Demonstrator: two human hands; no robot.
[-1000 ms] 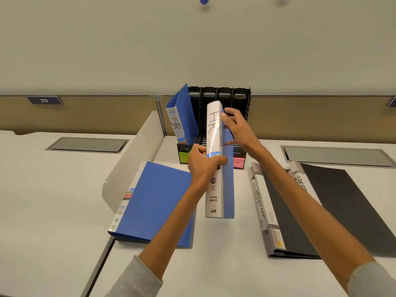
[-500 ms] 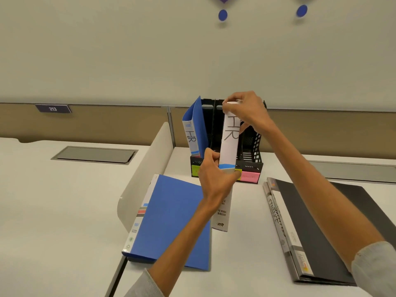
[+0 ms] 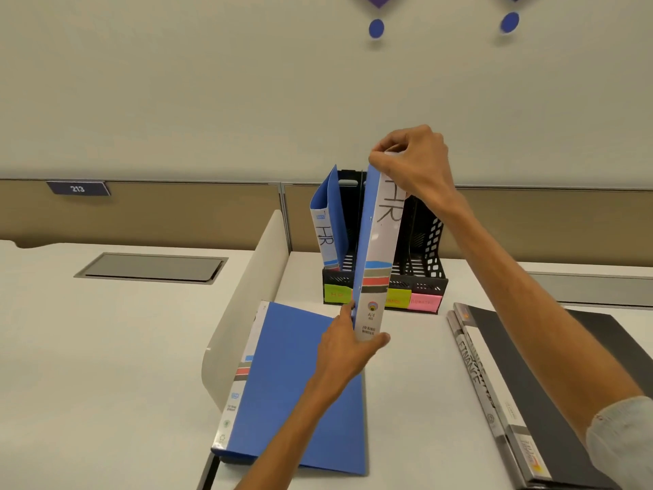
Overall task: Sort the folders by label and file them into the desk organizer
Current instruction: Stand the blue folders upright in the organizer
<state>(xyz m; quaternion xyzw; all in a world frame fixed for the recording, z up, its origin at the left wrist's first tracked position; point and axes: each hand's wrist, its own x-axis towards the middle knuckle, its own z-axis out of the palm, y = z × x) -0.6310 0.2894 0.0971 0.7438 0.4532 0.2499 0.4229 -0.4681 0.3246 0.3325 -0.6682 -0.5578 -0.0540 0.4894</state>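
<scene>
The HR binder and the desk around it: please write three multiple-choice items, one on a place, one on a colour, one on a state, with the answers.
1. Where does the filed HR binder stand in the desk organizer?
A. leftmost slot
B. rightmost slot
C. flat on top

2. What colour is the cover of the binder lying flat under the left arm?
A. black
B. blue
C. red

3. How is the held HR binder held?
A. by the left hand only
B. by the right hand only
C. by both hands, upright

Answers:
1. A, its spine rises from the slot above the green label, at the left end.
2. B, its wide face is blue; the black binders lie at the right.
3. C, the right hand pinches the top and the left hand grips the bottom of the spine.
</scene>
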